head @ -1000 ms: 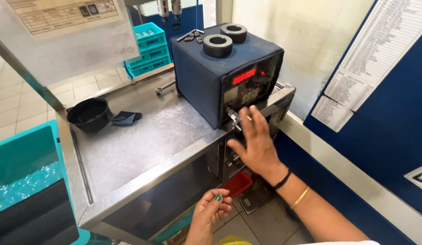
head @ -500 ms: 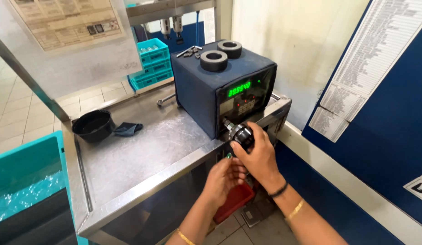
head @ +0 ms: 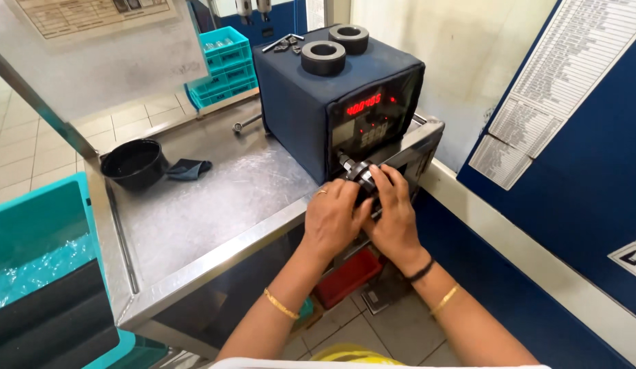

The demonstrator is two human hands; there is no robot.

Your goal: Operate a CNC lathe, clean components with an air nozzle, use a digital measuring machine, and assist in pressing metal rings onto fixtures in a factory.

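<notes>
Both hands closed around the small black knurled cylindrical fitting (head: 359,171) on the shaft at the front of the dark blue box-shaped bench machine with a red digital readout (head: 311,109). Left hand (head: 331,217) curled over it from the near side, fingers bent, ring showing; right hand (head: 394,220) wrapped from the right, fingertips laid on top of the fitting. Grip firm on both sides, though how much of the fitting sits inside each palm cannot be told.

Judged as the step of seating or tightening the fitting on the shaft. Next move likely calls for a steady twist with 1 hand and bracing with the other, square to the shaft.

Around: brushed steel worktable (head: 195,212) carrying the machine; 2 dark metal rings (head: 336,48) on the machine's top, well apart from the hands; black round bowl (head: 134,162) with a dark folded cloth (head: 186,167) just beside it, far left; teal plastic crates (head: 225,65) behind; red bin (head: 348,277) under the table. Steel frame edge (head: 417,147) close to the right hand, leaving little room for the wrist to turn.
</notes>
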